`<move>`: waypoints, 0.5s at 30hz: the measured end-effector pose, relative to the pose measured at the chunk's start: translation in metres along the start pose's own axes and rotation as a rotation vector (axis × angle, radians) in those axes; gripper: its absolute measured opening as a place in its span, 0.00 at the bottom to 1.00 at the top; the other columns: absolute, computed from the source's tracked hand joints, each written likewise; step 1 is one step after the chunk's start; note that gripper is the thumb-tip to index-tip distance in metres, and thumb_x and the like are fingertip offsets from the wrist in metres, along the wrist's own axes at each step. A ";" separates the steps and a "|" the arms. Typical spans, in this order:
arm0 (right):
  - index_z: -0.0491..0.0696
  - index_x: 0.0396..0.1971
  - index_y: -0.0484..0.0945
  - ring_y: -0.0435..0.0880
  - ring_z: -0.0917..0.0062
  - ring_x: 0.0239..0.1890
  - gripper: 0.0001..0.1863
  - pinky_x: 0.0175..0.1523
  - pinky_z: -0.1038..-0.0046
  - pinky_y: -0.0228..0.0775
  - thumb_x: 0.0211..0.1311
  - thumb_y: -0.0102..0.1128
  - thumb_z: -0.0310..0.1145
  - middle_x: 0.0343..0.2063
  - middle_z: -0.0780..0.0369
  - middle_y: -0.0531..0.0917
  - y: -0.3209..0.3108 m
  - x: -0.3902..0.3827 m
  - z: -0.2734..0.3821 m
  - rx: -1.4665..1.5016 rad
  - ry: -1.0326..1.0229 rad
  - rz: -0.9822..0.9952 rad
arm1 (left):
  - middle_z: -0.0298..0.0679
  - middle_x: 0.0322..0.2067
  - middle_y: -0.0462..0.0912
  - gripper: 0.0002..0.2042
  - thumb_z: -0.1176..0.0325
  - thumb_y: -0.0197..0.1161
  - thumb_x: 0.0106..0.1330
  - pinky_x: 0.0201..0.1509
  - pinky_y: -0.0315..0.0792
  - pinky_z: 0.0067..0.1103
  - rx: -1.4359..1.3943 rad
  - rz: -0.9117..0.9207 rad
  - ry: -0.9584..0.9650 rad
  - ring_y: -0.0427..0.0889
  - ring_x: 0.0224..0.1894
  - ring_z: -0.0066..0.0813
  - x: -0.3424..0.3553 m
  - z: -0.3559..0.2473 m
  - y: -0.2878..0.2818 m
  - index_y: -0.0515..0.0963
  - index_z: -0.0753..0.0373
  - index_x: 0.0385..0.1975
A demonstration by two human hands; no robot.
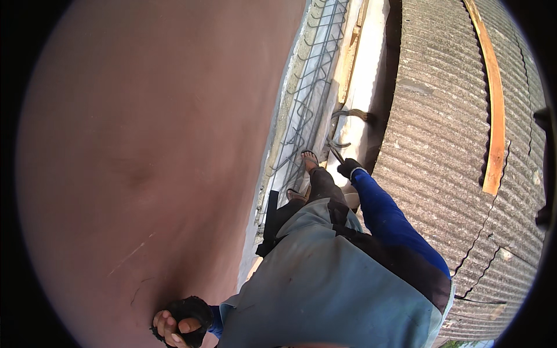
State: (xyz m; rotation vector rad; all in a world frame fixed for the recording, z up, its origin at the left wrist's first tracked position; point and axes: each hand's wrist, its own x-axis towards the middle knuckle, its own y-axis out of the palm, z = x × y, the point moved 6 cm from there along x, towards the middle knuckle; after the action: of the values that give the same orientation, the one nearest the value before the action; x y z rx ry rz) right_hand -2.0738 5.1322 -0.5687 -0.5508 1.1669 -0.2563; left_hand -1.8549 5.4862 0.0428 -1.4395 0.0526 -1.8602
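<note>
My right hand (349,169), in a black glove below a blue sleeve, reaches down along the narrow ledge. Its fingers are closed on the handles of a slim dark metal hand tool, which looks like pincers (336,153). A short curved bundle of dark wire (342,144) lies by the tool's head, and a larger bent bundle of wire (355,113) rests just beyond. At the lower left, my left hand (183,323) is beside the reddish-brown wall (145,145). It wears a black glove with bare fingertips. Its fingers are half curled, thumb apart, with nothing visible in them.
A long steel rebar cage (318,69) runs along the wall's foot. My sandalled feet (310,159) stand at its near end. Wooden boards (353,49) flank a pale strip. To the right spreads a corrugated roof (438,122) with a loose plank (494,116) lying on it.
</note>
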 end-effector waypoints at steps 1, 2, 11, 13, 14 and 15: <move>0.39 0.30 0.81 0.84 0.61 0.29 0.22 0.35 0.63 0.77 0.48 0.59 0.45 0.28 0.47 0.83 0.001 -0.006 -0.008 0.030 0.044 0.018 | 0.48 0.33 0.78 0.10 0.74 0.47 0.71 0.39 0.80 0.30 -0.012 0.003 0.013 0.83 0.36 0.39 0.000 0.000 0.000 0.65 0.70 0.48; 0.38 0.31 0.81 0.84 0.61 0.29 0.22 0.34 0.63 0.76 0.48 0.59 0.45 0.28 0.47 0.83 0.002 -0.013 -0.013 0.058 0.079 0.032 | 0.49 0.33 0.78 0.10 0.74 0.47 0.71 0.39 0.80 0.30 -0.022 0.001 0.019 0.83 0.36 0.39 0.001 0.000 -0.001 0.65 0.70 0.48; 0.36 0.34 0.80 0.83 0.63 0.23 0.23 0.29 0.63 0.76 0.47 0.58 0.43 0.26 0.49 0.82 0.030 -0.091 -0.022 0.179 0.159 0.056 | 0.47 0.38 0.78 0.11 0.73 0.46 0.70 0.42 0.78 0.30 -0.332 -0.010 0.102 0.82 0.39 0.38 -0.008 0.008 -0.011 0.62 0.67 0.51; 0.36 0.34 0.79 0.82 0.64 0.20 0.22 0.24 0.64 0.74 0.47 0.58 0.42 0.25 0.50 0.82 0.036 -0.104 -0.015 0.180 0.101 0.012 | 0.44 0.41 0.76 0.12 0.70 0.45 0.71 0.43 0.75 0.29 -0.359 0.025 0.065 0.80 0.41 0.36 -0.012 0.010 -0.012 0.61 0.62 0.53; 0.36 0.35 0.79 0.82 0.64 0.18 0.22 0.22 0.65 0.73 0.46 0.57 0.41 0.25 0.51 0.82 0.039 -0.112 -0.012 0.184 0.073 -0.009 | 0.43 0.41 0.77 0.12 0.70 0.45 0.71 0.43 0.75 0.30 -0.403 0.005 0.057 0.80 0.41 0.36 -0.013 0.011 -0.013 0.61 0.61 0.53; 0.36 0.35 0.80 0.83 0.62 0.22 0.23 0.27 0.64 0.74 0.46 0.57 0.41 0.26 0.49 0.82 0.045 -0.120 -0.005 0.128 -0.041 0.046 | 0.43 0.41 0.77 0.12 0.70 0.46 0.70 0.44 0.75 0.29 -0.448 0.006 0.048 0.80 0.40 0.37 -0.014 0.013 -0.013 0.62 0.60 0.52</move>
State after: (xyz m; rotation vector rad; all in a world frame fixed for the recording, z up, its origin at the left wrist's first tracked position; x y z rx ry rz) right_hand -2.1285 5.2244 -0.4985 -0.4144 1.1136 -0.2772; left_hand -1.8498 5.5091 0.0429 -1.6834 0.5257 -1.9569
